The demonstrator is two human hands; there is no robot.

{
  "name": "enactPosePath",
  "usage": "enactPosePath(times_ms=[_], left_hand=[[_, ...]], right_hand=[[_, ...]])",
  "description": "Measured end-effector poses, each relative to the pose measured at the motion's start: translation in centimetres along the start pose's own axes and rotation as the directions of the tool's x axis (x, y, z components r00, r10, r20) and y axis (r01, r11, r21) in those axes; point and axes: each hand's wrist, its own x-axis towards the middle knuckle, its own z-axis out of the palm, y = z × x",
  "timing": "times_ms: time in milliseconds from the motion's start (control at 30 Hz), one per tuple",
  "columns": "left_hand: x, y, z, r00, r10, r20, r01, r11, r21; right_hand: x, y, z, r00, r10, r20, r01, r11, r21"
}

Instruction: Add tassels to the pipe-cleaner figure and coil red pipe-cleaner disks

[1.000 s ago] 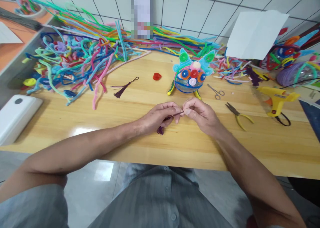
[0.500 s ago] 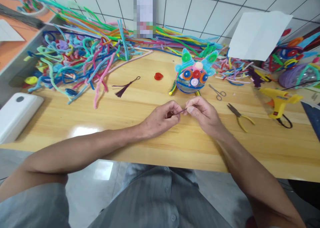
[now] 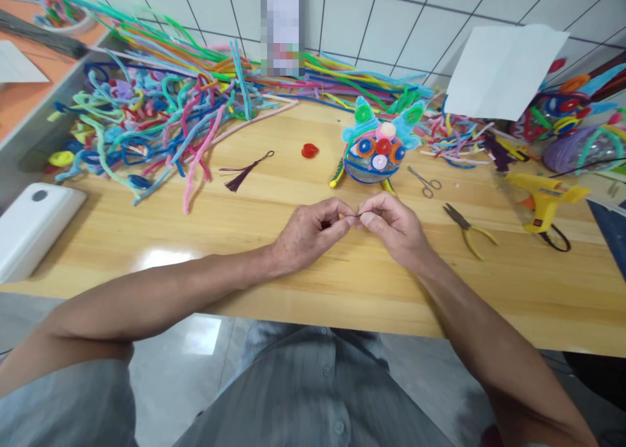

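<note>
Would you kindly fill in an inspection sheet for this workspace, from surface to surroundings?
Surface: pale wooden tabletop, brightly reflecting at front left.
Work items: thin dark strand, mostly hidden; dark purple thread tassel lying apart.
Clutter: heaped multicoloured fuzzy pipe cleaners; small silver metal scissors; yellow-handled metal pliers.
Hands: left hand and right hand both pinch the strand.
Cables: black cord looping beside the yellow plastic glue gun.
Surroundings: white tiled wall behind; grey floor below.
</note>
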Motion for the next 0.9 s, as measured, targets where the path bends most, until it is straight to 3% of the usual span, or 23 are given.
enactPosePath(times_ms=[200,433,900], left_hand=[[0.05,0.13,-0.07,1.0,0.008,-0.029,-0.009,1.0,-0.019],[0.05,-0.05,0.0,0.999,0.0,-0.037,0.001,1.0,0.017],[0.01,-0.31,0.28,0.994,-0.052,0.095,0.051,0.999,0.01]], right_hand=[[-0.01,-0.13,0.11,0.998,-0.065,-0.001,0.065,0.998,-0.02],[0.09,-0.38,0.14,0.972,-0.233,-0.024,0.222,0.949,-0.223],[0.1,-0.57,-0.58,0.928,-0.366,-0.067,0.32,0.876,-0.361]])
